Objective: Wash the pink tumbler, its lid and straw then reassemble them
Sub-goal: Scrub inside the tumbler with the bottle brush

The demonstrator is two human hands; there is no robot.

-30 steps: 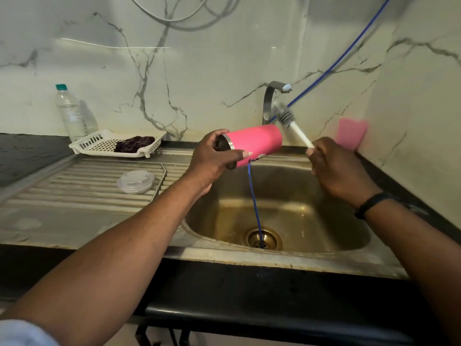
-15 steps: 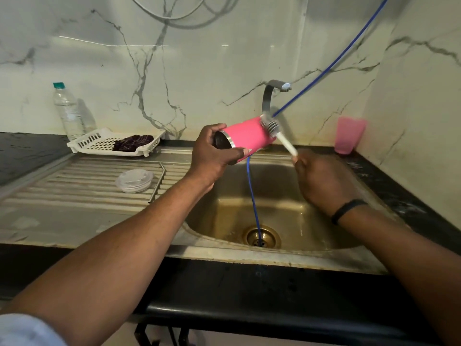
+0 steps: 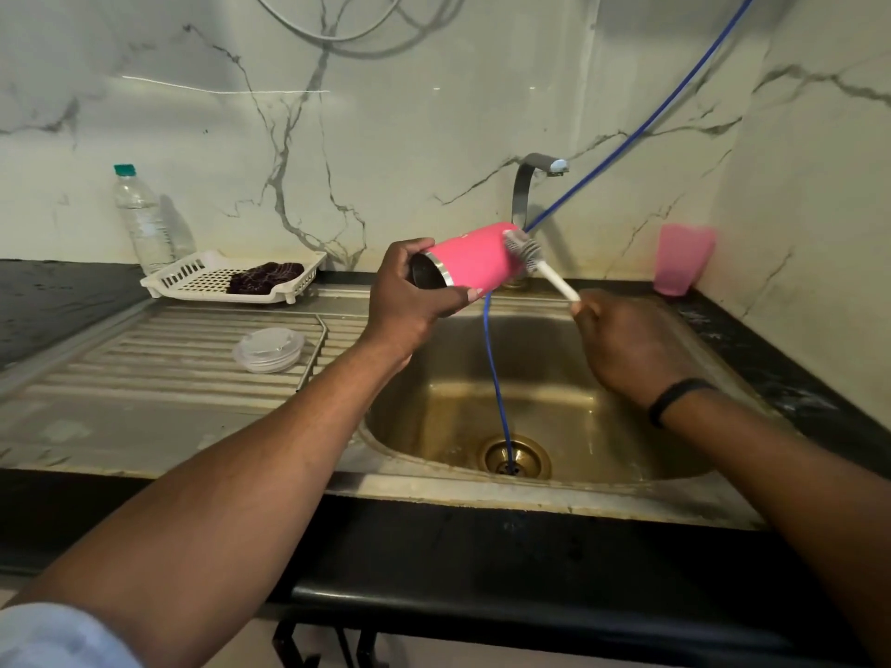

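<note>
My left hand [image 3: 410, 301] grips the pink tumbler [image 3: 475, 257] near its steel rim, holding it on its side over the sink [image 3: 627, 479] with the open mouth facing left. My right hand [image 3: 622, 339] holds the white handle of a bottle brush [image 3: 530, 255]. The brush's grey bristles lie against the tumbler's base end. The clear lid [image 3: 269, 349] rests on the ribbed drainboard to the left. A thin metal straw [image 3: 312, 351] lies beside the lid.
A blue hose [image 3: 496, 378] runs from the upper right past the tap [image 3: 528, 185] down into the drain. A white basket [image 3: 231, 282] with a dark cloth and a plastic bottle [image 3: 140, 219] stand at the back left. A pink cup [image 3: 682, 257] stands back right.
The brush head has moved left from beyond the tumbler's base onto it. My right hand has shifted left and lower, and the tumbler has tilted base-up a little.
</note>
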